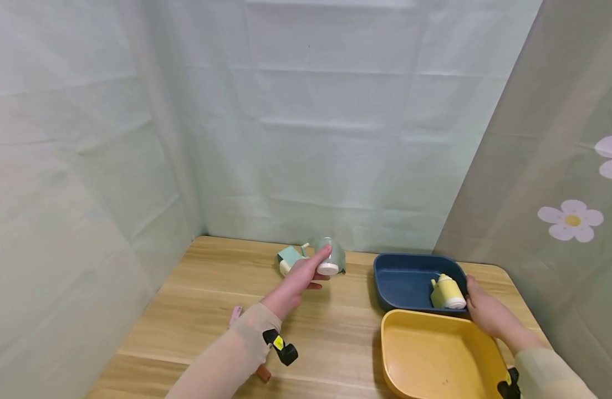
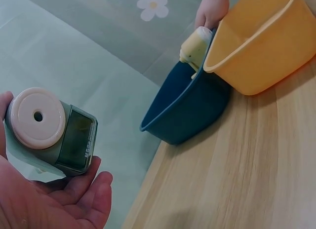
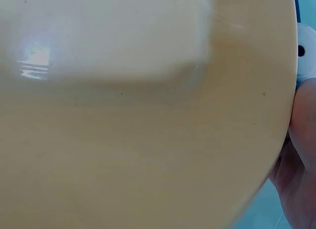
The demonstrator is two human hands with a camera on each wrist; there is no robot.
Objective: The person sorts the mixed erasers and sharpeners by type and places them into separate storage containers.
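- Place type: curtained-off work area; home, office or lab cannot be determined.
- Far and left sides: pale, creased cloth sheets [image 1: 326, 149] hang.
- Right side: grey-brown flower-print cloth [image 1: 515, 166].
- Base: wood-grain tabletop [image 1: 201, 288], rounded corners.

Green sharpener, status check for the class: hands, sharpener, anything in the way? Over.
Left hand grips green sharpener. Right hand touches blue bin's rim. Possible snag: yellow sharpener inside, right end.

1. Wood-grained bench [image 1: 341, 338] with rounded corners.
2. Dark blue bin [image 1: 403, 285] at back right.
3. Yellow bin [image 1: 435, 354] just in front.
4. Teal-and-cream object [image 1: 289, 256] near the back edge, partly hidden.
5. Pink piece [image 1: 235, 314] and reddish-brown piece [image 1: 263, 373], partly hidden.
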